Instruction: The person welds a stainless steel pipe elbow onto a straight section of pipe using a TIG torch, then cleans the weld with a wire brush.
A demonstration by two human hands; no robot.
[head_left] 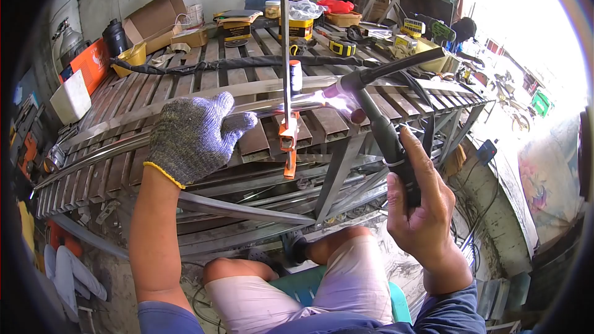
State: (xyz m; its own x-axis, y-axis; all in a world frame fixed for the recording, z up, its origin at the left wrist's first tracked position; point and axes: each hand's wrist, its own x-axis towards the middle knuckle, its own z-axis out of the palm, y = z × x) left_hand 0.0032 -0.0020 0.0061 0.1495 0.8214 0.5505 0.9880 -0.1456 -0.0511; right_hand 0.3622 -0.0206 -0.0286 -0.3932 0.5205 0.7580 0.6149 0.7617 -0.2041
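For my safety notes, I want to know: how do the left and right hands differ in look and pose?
The left hand wears a grey knitted glove with yellow edge; the right hand is bare. The left hand lies over the shiny metal tubing; the right hand has its fingers around the black torch. Both forearms show bare skin.

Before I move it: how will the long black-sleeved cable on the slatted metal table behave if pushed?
The long black-sleeved cable will likely flex rather than shift as one piece; it lies in shallow bends. It looks thick, so probably no tight kinks. Might snag: the slatted metal table has open gaps beneath it.
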